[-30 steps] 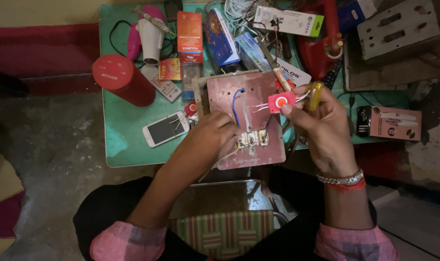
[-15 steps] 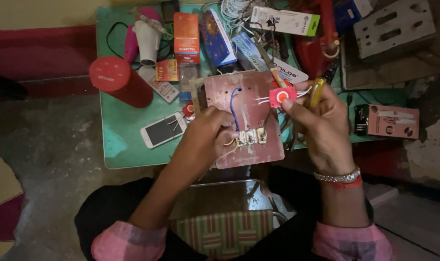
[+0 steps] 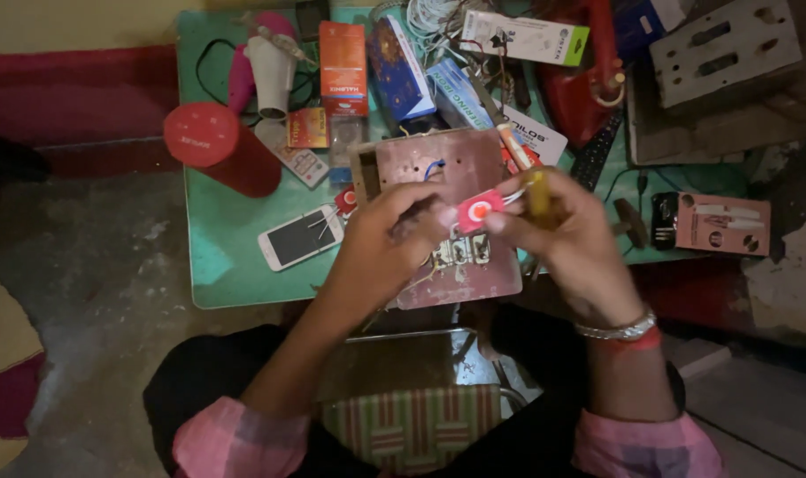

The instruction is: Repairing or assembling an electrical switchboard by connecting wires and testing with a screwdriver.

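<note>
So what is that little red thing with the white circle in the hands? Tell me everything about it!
The little red piece is a small flat block, plastic by the look of it, with a white ring on its face. Thin white wires run from its right side. The left hand and the right hand pinch it between their fingertips, one on each side. It is held up in front of the pinkish board, above the row of pale switches. It looks slightly tilted and blurred.

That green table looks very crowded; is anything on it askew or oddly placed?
Yes. The white smartphone lies at a slant near the green table front edge. The pinkish switch board overhangs that edge, under both hands. Boxes lie jumbled at the back.
</note>
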